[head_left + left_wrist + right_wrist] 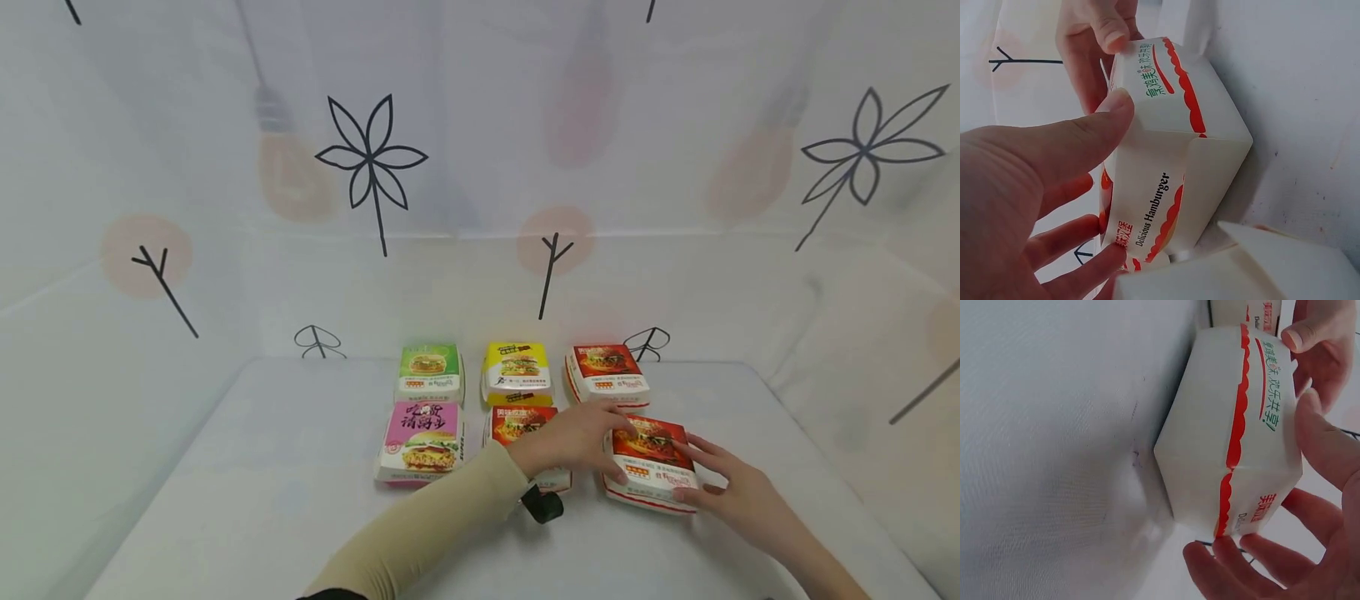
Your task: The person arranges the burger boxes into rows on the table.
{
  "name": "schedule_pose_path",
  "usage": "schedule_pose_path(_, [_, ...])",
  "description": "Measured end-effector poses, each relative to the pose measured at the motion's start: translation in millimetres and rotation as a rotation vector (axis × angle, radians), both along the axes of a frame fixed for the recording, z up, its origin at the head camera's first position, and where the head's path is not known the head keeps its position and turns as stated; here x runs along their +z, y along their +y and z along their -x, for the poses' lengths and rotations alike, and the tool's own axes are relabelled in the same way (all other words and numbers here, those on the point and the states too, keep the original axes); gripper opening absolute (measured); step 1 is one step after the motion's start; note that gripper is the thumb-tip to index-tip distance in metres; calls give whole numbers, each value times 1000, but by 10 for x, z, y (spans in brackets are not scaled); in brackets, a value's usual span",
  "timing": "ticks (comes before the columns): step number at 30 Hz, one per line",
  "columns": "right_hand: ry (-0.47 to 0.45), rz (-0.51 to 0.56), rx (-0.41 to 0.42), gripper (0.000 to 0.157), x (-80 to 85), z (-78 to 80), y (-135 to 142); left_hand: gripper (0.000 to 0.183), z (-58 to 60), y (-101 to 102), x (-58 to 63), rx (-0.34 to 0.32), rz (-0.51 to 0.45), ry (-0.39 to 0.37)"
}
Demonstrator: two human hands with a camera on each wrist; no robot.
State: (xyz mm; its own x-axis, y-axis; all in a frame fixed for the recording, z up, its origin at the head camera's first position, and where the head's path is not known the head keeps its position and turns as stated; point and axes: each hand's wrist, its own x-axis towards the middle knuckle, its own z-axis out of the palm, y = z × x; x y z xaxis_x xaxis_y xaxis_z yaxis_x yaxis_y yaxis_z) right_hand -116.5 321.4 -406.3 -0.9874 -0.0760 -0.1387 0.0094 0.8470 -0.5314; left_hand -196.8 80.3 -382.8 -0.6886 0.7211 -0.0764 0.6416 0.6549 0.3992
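Note:
A red and white hamburger box (652, 457) sits at the front right of the white table, its lid closed and its burger picture facing up. My left hand (576, 437) holds its left side, the thumb at the front top edge and the fingers along the side and back. From the opposite side my right hand (738, 497) grips it, thumb near the front corner and fingers around the right side. In the right wrist view the box (1229, 425) shows its slanted walls with a red scalloped stripe. Its underside is hidden.
Left of it, another red hamburger box (517, 423) is partly covered by my left forearm. A pink box (422, 442) stands farther left. Behind are a green box (429, 373), a yellow box (517, 371) and a red box (607, 375). A patterned cloth (480, 167) hangs behind.

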Motion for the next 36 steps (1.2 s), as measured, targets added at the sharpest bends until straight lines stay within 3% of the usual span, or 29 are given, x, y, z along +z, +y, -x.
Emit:
schedule_pose_path(12, [-1, 73, 76, 81, -54, 60, 72, 59, -14, -6, -28, -11, 22, 48])
schedule_pose_path(36, [-6, 142, 95, 81, -48, 149, 66, 57, -74, -29, -23, 42, 55, 73])
